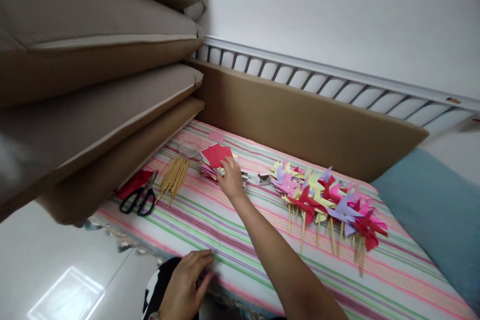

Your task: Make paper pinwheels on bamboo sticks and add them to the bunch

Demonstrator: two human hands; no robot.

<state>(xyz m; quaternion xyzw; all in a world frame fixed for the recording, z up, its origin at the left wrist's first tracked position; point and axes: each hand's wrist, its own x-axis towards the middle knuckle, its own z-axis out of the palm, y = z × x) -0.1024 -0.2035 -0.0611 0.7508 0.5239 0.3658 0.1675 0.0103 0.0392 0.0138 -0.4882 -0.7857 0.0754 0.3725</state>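
Progress, judged from the layout: a large heap of finished pinwheels [326, 200] on sticks lies on the right of the striped cloth [210, 225], red, pink, yellow and lilac mixed. Material is left over: a stack of cut paper [215, 156], red sheet on top, at the far left-centre, and a bundle of bare wooden sticks [174, 177] just left of it. Scissors [138, 201] lie shut further left, untouched. So a good share looks done, with stock for more.

Right hand [231, 180]: arm stretched far out across the cloth, palm down, fingertips on the right edge of the paper stack. Fingers lightly curled; cannot tell whether a sheet is pinched.

Left hand [185, 282]: near, at the near edge of the cloth, fingers loosely spread and resting there, holding nothing.
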